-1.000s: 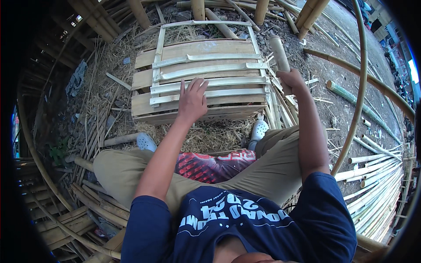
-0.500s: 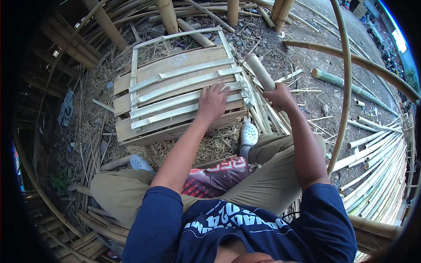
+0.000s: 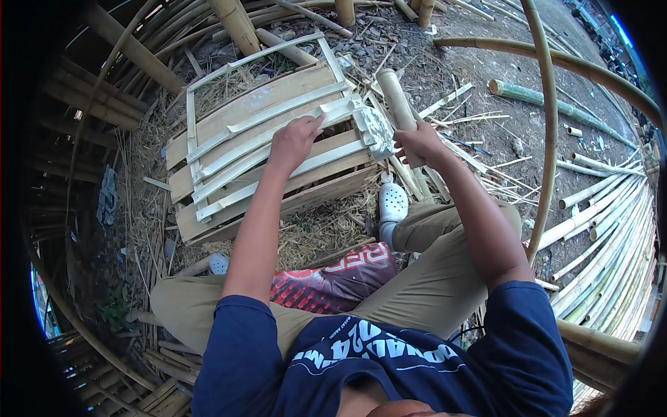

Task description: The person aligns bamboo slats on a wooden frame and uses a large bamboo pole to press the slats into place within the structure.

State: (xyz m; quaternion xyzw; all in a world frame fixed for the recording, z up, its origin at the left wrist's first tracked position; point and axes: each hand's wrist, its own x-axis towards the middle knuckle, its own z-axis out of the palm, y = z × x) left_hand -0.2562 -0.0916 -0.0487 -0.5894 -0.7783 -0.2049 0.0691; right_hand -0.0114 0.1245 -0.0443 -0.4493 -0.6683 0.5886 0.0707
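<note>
In front of me a frame of pale split-bamboo strips (image 3: pixel 189 132) lies over a low stand of wooden boards (image 3: pixel 274 94). My left hand (image 3: pixel 295 142) is closed on one strip (image 3: pixel 240 154), its fingertips pressed at the strip's upper edge near the right half. Another strip (image 3: pixel 278 185) crosses below that hand. My right hand (image 3: pixel 422 144) grips the lower end of a short, thick bamboo club (image 3: pixel 396 97), held upright just right of the stand. Beside the club, a whitish, rough block (image 3: pixel 375 133) sits at the stand's right end.
Split bamboo offcuts (image 3: pixel 448 101) and straw litter the ground around the stand. Cut bamboo poles (image 3: pixel 604 243) are stacked at the right, and a curved upright pole (image 3: pixel 547 125) stands near my right arm. A printed sack (image 3: pixel 340 281) lies between my legs.
The strip under my left hand has shifted away from me, closer to the strip above it. My left hand moved left with it; the club has come lower and nearer the stand.
</note>
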